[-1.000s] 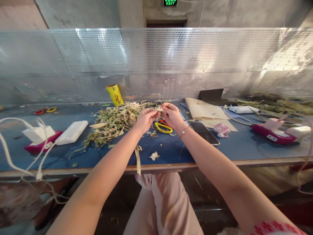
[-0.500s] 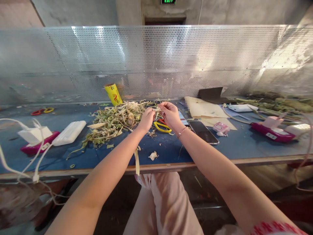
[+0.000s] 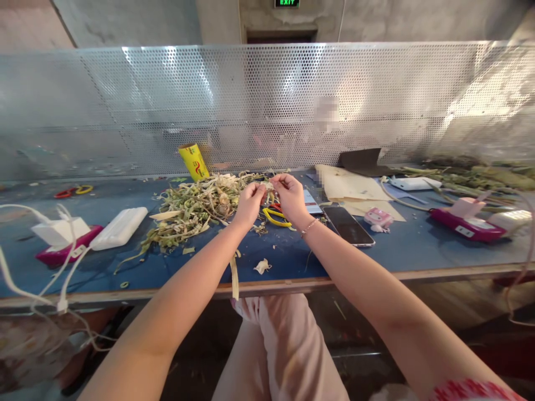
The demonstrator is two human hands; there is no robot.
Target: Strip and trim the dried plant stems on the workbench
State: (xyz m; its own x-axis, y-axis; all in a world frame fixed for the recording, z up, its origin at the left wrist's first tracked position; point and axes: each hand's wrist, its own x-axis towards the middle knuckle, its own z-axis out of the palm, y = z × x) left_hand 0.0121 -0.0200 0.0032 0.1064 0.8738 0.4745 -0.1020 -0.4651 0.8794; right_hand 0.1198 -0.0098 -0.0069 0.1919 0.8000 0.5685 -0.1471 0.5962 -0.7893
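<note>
My left hand (image 3: 251, 201) and my right hand (image 3: 289, 195) meet above the right end of a heap of dried plant scraps (image 3: 196, 206). Between their fingertips is a small pale piece of dried plant (image 3: 268, 186), pinched from both sides; its exact shape is too small to make out. Below my right hand lie scissors with red and yellow handles (image 3: 277, 218), partly covered by the hand. A crumpled whitish scrap (image 3: 262, 266) rests nearer the table's front edge, and a pale strip of leaf (image 3: 234, 275) hangs over that edge.
A yellow tube (image 3: 193, 161) stands behind the heap. To the right are a phone (image 3: 349, 225), a pink plush case (image 3: 378, 219), brown paper (image 3: 351, 184) and a magenta power strip (image 3: 466, 225). A white power bank (image 3: 119, 228) and cables lie left; a perforated metal screen (image 3: 267, 106) rises behind.
My left hand has tilted slightly, its fingertips higher and opened out a little, so the pale piece between the hands shows more. My right hand has barely shifted.
</note>
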